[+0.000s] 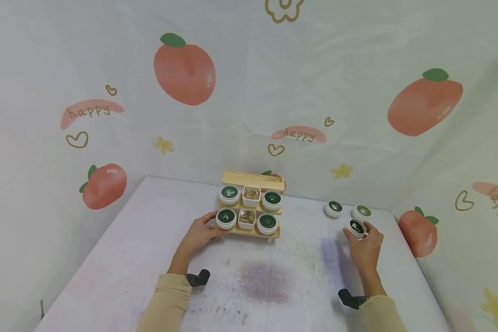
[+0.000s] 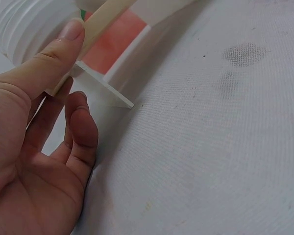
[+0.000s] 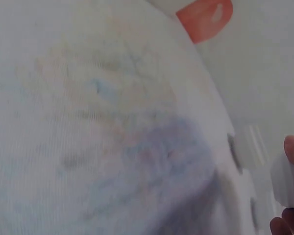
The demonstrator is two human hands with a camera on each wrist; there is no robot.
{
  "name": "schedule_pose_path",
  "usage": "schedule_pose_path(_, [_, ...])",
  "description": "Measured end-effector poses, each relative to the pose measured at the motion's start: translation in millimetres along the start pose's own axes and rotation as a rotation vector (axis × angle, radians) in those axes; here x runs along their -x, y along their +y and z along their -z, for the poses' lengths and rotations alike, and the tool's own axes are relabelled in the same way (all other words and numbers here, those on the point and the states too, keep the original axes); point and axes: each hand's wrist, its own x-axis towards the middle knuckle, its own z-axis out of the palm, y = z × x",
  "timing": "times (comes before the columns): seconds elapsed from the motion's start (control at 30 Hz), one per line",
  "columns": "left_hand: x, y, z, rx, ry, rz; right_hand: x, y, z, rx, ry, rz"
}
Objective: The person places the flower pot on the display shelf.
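Observation:
A stepped wooden rack [image 1: 253, 180] stands at the table's back, bearing several round white jars with green contents, such as the front right jar [image 1: 267, 223]. In the middle of each step is a square white cup [image 1: 247, 219] of speckled bits. My left hand [image 1: 196, 238] grips the left end of the lower step; the left wrist view shows the thumb on top beside a ribbed white jar [image 2: 24, 32] and fingers beneath. On the right, my right hand [image 1: 365, 246] holds a small white jar with dark contents [image 1: 357, 227] between thumb and fingers.
Two more round white jars, one dark green [image 1: 334, 208] and one lighter green [image 1: 362, 211], stand at the back right, just beyond my right hand. The white table [image 1: 269, 281] has purplish stains. A fruit-printed cloth [image 1: 240, 83] hangs behind it.

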Motion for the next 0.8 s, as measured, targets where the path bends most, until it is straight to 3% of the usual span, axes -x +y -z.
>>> schedule_pose_path(0.5, [0.4, -2.1, 1.1, -0.022, -0.009, -0.01, 13, -61, -4, -0.16, 0.006, 0.238])
schedule_pose_path(0.8, [0.5, 0.3, 0.6, 0.016, -0.022, -0.003, 27, -92, -5, -0.176, -0.044, 0.36])
